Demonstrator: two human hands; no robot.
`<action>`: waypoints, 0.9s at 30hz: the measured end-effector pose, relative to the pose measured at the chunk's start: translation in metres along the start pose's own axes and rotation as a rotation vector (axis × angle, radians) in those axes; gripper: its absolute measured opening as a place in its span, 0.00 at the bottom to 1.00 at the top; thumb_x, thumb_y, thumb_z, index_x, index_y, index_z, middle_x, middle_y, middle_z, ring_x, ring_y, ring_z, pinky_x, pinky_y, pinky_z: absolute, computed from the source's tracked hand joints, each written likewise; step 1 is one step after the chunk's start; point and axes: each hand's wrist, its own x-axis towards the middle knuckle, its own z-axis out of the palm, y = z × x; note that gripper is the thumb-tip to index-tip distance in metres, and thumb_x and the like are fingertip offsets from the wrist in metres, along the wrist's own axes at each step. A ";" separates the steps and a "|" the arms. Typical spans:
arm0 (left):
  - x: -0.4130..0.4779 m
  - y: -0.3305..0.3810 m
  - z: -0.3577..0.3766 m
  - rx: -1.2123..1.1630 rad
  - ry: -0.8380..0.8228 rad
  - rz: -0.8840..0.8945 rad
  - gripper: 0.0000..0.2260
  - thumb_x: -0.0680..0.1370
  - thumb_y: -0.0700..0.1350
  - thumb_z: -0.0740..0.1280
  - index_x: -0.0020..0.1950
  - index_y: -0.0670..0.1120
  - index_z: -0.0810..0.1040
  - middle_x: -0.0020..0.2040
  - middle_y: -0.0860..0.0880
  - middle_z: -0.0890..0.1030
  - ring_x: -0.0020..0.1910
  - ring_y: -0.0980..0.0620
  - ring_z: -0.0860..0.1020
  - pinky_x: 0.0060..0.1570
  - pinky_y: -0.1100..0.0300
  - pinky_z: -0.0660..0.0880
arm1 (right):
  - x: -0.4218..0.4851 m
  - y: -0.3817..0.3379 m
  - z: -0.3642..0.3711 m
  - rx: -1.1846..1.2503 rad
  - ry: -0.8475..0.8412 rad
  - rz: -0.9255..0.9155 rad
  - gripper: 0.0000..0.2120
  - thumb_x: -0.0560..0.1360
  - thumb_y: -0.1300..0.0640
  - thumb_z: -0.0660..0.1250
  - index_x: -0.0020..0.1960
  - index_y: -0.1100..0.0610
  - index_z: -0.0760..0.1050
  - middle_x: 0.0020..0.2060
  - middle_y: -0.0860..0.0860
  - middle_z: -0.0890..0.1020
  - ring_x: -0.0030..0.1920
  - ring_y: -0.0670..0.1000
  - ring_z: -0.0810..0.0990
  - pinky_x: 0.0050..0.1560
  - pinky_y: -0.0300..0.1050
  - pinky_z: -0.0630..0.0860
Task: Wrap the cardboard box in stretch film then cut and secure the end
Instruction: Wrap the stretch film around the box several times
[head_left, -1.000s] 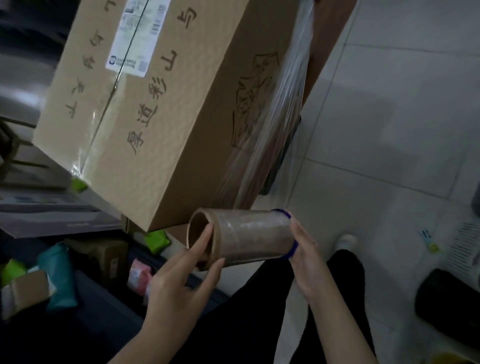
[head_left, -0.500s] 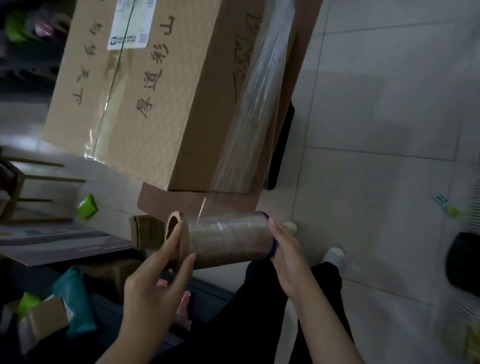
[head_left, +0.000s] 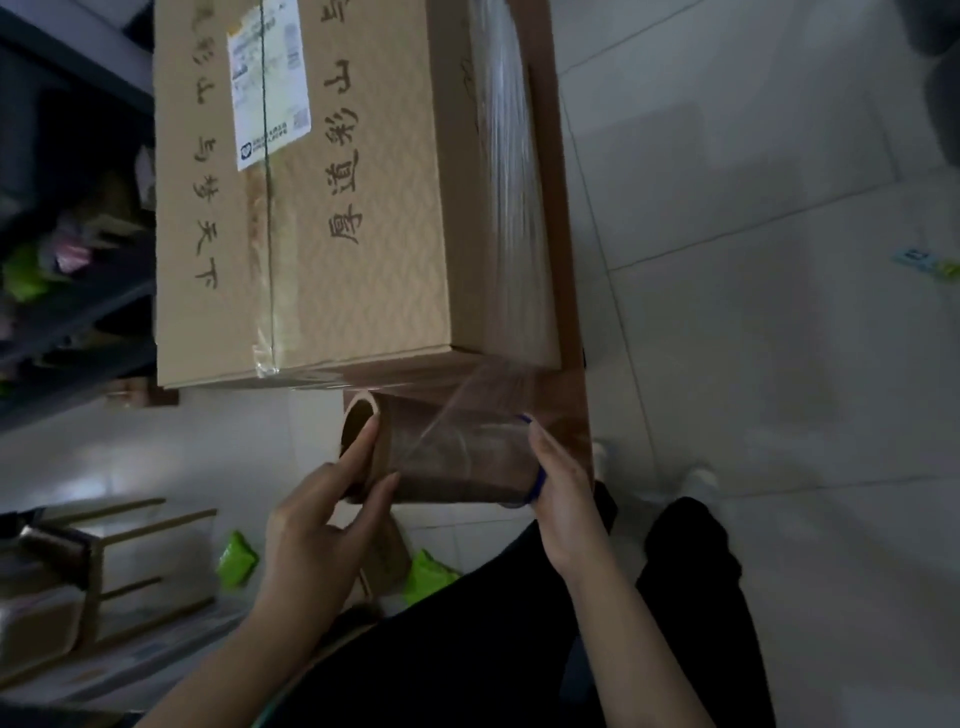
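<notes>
pale floor tiles (head_left: 727, 364) lie under a brown stand (head_left: 571, 395) bearing one cardboard box (head_left: 337, 208); one roll of stretch film (head_left: 457, 457) hangs level just below its near edge, its film sheet (head_left: 511, 182) running up the box's right side. the left hand (head_left: 311, 525) presses straight fingers on the open core end, the right hand (head_left: 566, 499) lies flat on the blue-rimmed end. the roll looks light and stiff, the film thin and clingy, so the core ends are probably the best hold.
</notes>
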 end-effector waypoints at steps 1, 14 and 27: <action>0.001 -0.003 -0.003 0.002 -0.013 0.019 0.26 0.70 0.46 0.68 0.67 0.47 0.70 0.45 0.60 0.78 0.42 0.59 0.77 0.43 0.75 0.71 | 0.000 0.005 0.000 0.007 -0.004 -0.003 0.23 0.67 0.44 0.70 0.61 0.52 0.79 0.57 0.52 0.84 0.56 0.52 0.83 0.52 0.46 0.78; 0.016 -0.052 -0.015 -0.078 -0.210 0.070 0.28 0.70 0.54 0.67 0.69 0.59 0.66 0.47 0.51 0.84 0.45 0.54 0.82 0.46 0.50 0.79 | 0.001 0.055 0.016 0.262 0.094 -0.197 0.17 0.64 0.48 0.73 0.52 0.50 0.83 0.51 0.50 0.86 0.54 0.49 0.84 0.58 0.47 0.77; 0.067 -0.136 -0.030 -0.182 -0.458 0.393 0.29 0.70 0.51 0.67 0.68 0.68 0.62 0.39 0.57 0.83 0.40 0.62 0.79 0.46 0.65 0.76 | 0.024 0.125 0.058 0.482 0.279 -0.458 0.25 0.70 0.49 0.68 0.65 0.55 0.76 0.57 0.51 0.83 0.57 0.50 0.82 0.52 0.43 0.78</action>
